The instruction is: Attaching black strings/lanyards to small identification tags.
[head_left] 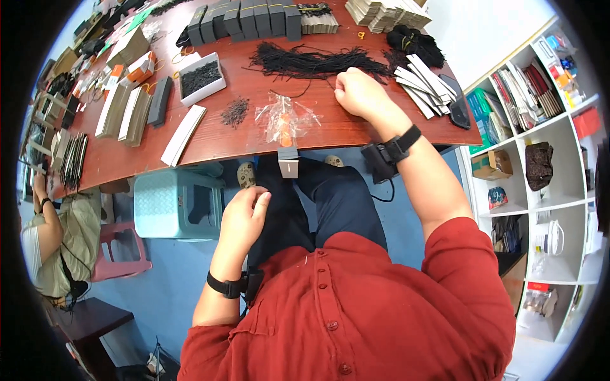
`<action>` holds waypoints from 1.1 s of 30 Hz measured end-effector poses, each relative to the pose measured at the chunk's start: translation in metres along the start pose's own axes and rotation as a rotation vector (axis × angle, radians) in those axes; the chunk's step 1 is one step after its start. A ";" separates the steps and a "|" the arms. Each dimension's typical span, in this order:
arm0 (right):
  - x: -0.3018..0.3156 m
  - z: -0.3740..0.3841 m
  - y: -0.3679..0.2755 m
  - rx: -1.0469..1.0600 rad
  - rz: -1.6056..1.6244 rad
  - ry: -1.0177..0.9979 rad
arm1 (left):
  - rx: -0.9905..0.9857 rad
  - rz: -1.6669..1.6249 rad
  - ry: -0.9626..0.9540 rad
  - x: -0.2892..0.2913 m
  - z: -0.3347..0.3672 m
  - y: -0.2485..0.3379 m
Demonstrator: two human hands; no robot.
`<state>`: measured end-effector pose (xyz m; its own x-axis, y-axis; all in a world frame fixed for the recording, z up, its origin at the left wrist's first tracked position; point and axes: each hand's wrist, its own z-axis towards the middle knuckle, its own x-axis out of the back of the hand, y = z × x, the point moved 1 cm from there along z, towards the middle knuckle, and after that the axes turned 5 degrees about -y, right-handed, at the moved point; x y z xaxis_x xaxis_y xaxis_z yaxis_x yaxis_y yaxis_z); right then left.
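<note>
My right hand (359, 93) rests on the red-brown table (216, 136), fingers closed on a thin black string from the spread bundle of black strings (311, 62) just beyond it. My left hand (244, 213) is down over my lap below the table edge, fingers curled; whether it holds anything I cannot tell. A small grey folded card (288, 162) hangs at the table's front edge between my hands. A crumpled clear plastic bag (286, 119) lies to the left of my right hand.
A white tray of black pieces (201, 77), grey card stacks (127, 111), dark boxes (244, 19) and white strips (422, 82) cover the table. A teal stool (178, 203) stands under it. Another person (57, 235) sits at the left. White shelves (540, 159) fill the right.
</note>
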<state>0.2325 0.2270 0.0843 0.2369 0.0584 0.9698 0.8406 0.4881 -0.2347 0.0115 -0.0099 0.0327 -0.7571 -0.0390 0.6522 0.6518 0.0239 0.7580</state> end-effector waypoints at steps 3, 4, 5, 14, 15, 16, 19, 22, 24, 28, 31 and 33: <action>0.008 -0.017 0.004 0.167 0.183 0.231 | 0.091 -0.401 -0.332 0.001 -0.004 0.012; 0.008 -0.026 0.005 0.120 0.352 0.168 | 0.069 -0.562 -0.438 -0.002 -0.004 0.020; 0.007 -0.036 0.005 0.076 0.518 0.113 | 0.020 -0.739 -0.540 -0.006 -0.001 0.029; 0.019 -0.151 -0.022 0.011 1.081 -0.166 | 0.249 -1.566 -0.485 -0.070 0.078 0.102; 0.018 -0.159 -0.022 -0.037 1.162 -0.213 | 0.208 -1.584 -0.462 -0.069 0.081 0.104; 0.017 -0.166 -0.021 -0.094 1.165 -0.200 | 0.173 -1.602 -0.439 -0.065 0.082 0.105; 0.010 -0.177 -0.019 -0.219 1.160 -0.193 | 0.102 -1.625 -0.348 -0.049 0.075 0.103; 0.007 -0.176 -0.023 -0.208 1.061 -0.202 | -0.091 -1.028 -0.293 -0.038 0.058 0.104; 0.008 -0.169 -0.033 0.018 1.057 -0.048 | -0.318 -0.649 -0.375 -0.038 0.047 0.108; 0.020 -0.161 -0.042 0.080 0.949 0.032 | -0.049 -0.574 -0.512 -0.039 0.042 0.101; 0.030 -0.157 -0.042 0.160 0.860 0.050 | -0.121 -0.466 -0.431 -0.025 0.043 0.092; 0.035 -0.158 -0.034 0.192 0.758 0.044 | -0.116 -0.559 -0.373 -0.012 0.039 0.085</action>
<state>0.2894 0.0754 0.1159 0.7348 0.4039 0.5449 0.3434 0.4713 -0.8124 0.0747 0.0315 0.0895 -0.9328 0.3330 0.1379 0.1434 -0.0083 0.9896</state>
